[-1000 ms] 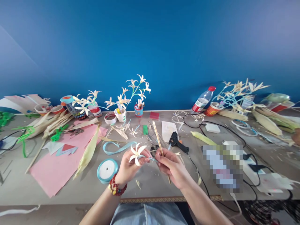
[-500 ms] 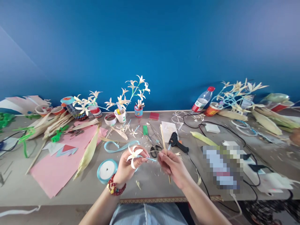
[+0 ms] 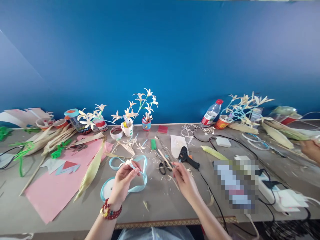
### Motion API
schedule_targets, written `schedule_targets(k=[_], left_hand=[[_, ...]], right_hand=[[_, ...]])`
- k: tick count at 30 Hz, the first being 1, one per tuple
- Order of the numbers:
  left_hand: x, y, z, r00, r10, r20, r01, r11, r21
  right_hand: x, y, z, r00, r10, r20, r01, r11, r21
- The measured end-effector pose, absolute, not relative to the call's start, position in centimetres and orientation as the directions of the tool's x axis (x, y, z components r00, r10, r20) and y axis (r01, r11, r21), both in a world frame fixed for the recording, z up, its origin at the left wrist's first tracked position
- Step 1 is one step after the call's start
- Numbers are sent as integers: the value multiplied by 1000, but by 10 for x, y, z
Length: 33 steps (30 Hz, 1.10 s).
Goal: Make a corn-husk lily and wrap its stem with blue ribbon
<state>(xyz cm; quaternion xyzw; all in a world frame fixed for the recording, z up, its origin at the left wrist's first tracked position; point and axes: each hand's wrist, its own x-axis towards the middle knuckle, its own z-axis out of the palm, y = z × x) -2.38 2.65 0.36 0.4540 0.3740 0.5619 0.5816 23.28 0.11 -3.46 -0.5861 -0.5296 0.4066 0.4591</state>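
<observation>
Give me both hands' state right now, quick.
Left hand: closed, holding a flower.
Right hand: fingers partly curled at a stick; whether they grip it cannot be told.

- Two bare hands of the wearer: left hand [image 3: 125,180], right hand [image 3: 183,176]
- One co-worker's hand [image 3: 311,150], right edge
- One white-petalled flower [image 3: 129,162] in the left hand
- One clear plastic bottle with a red cap [image 3: 211,114]
- One black plastic glue gun [image 3: 189,159]
- One light-blue-rimmed white ribbon spool [image 3: 107,189]
- One small white rectangular box [image 3: 223,142]
- One flat red square packet [image 3: 163,129]
- One white plastic power strip [image 3: 269,196]
- One blue-and-red round pot [image 3: 146,125]
</observation>
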Motion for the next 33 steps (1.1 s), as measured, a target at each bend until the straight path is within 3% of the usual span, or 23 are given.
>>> schedule_targets(k=[8,14,17,20,27,28,30,33], left_hand=[[-27,27,1,143,989,35,-279,6,960],[-27,31,-7,140,990,-3,-310,46,950],[-23,31,-7,167,986,2,-328,54,943],[-17,29,-4,193,981,20,-316,43,948],[-10,30,2,196,979,52,-205,-11,979],[-9,31,3,194,979,56,-189,-19,982],[-7,32,5,184,981,69,-175,-36,984],[-2,32,8,166,983,82,-191,-50,980]], right_hand=[[240,-4,-48,220,970,103,318,28,-948],[254,4,-49,163,932,323,742,100,-663],[253,29,-39,62,930,363,851,141,-506],[246,62,-34,34,931,364,871,151,-467],[218,69,-5,-7,911,413,838,231,-495],[212,58,2,-50,912,407,807,277,-522],[197,34,11,-207,920,334,589,389,-709],[177,9,14,-277,912,301,423,397,-815]])
